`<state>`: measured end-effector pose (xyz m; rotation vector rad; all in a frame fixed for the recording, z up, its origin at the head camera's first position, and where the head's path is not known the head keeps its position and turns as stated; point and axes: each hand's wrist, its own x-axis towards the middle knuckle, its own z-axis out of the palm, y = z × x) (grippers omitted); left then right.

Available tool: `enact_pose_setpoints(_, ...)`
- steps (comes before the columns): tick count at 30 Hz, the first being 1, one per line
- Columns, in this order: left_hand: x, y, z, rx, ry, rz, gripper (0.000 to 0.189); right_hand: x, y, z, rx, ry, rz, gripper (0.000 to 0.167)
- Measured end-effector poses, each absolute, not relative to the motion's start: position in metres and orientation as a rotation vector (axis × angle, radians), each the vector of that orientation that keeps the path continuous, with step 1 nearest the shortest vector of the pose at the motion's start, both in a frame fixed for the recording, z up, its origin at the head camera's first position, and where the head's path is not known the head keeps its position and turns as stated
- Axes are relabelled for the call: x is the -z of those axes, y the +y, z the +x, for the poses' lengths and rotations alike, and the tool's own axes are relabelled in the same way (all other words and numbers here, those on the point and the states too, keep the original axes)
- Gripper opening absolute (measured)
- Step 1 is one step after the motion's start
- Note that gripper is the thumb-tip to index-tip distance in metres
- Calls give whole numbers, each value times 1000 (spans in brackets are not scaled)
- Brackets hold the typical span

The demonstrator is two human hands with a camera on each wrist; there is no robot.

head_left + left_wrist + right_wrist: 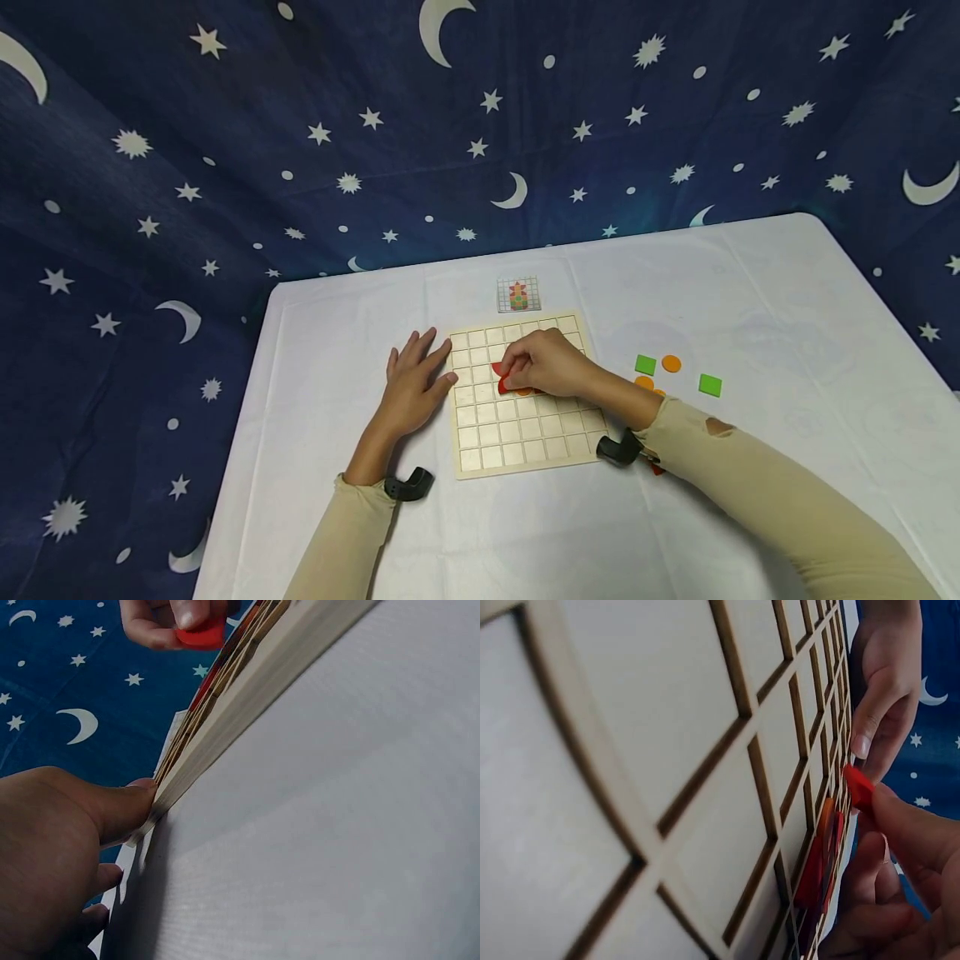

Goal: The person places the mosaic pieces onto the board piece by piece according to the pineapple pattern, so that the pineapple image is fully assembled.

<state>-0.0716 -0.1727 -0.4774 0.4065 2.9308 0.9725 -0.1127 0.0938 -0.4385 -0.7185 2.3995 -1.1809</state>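
A pale wooden board with a square grid lies on the white table. Over its middle, my right hand pinches a small red piece with a curved edge between thumb and fingers. Beside those fingertips another red piece lies in the grid, and an orange piece shows partly below the hand. The right hand hides part of the laid pieces. My left hand rests along the board's left side, fingers extended, its thumb touching the board's edge in the left wrist view.
Just behind the board lies a card with a coloured pattern on a grid. Right of the board are loose green squares and orange discs. A red piece peeks out below the right wrist. A dark star-patterned cloth hangs behind the table.
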Motion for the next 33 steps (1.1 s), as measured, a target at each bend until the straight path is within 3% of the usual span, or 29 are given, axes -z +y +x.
enact_pose_setpoints(33,476,-173,-70,-988,2930,410,57,439,91,-110,880,2572,-827,9)
